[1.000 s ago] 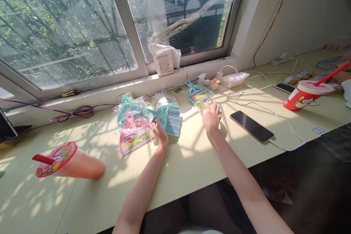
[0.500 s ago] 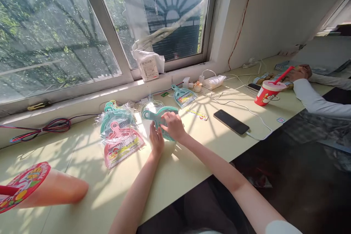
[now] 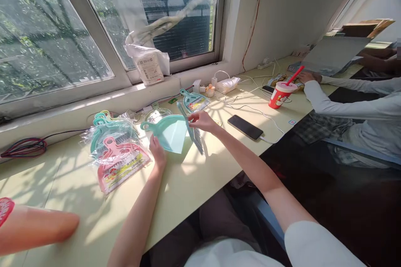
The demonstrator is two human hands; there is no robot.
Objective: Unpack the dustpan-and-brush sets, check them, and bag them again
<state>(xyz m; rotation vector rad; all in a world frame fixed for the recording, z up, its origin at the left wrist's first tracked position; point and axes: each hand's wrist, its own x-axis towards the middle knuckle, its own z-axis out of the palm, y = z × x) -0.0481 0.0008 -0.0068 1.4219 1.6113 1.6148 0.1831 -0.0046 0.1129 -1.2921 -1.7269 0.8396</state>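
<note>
My left hand [image 3: 157, 153] grips the handle side of a teal dustpan [image 3: 171, 133], held a little above the table. In my right hand [image 3: 202, 122] is a teal brush [image 3: 191, 131], its bristles pointing down, just right of the dustpan and apart from it. To the left lie bagged sets: a pink dustpan set [image 3: 123, 160] on top of a teal dustpan set [image 3: 109, 129]. Another teal set [image 3: 194, 101] lies behind the brush, and a pale clear-wrapped set [image 3: 156, 113] is behind the dustpan.
A black phone [image 3: 245, 127] on a white cable lies to the right, with a red cup [image 3: 281, 95] beyond it. A large drink cup [image 3: 46, 223] is at front left. Coiled wires [image 3: 26, 147] lie near the sill. Another person's sleeved arms [image 3: 328, 96] rest at far right.
The brush has come off the dustpan and is now apart in my right hand, to the right. The dustpan's inside now shows. The whole view has shifted right.
</note>
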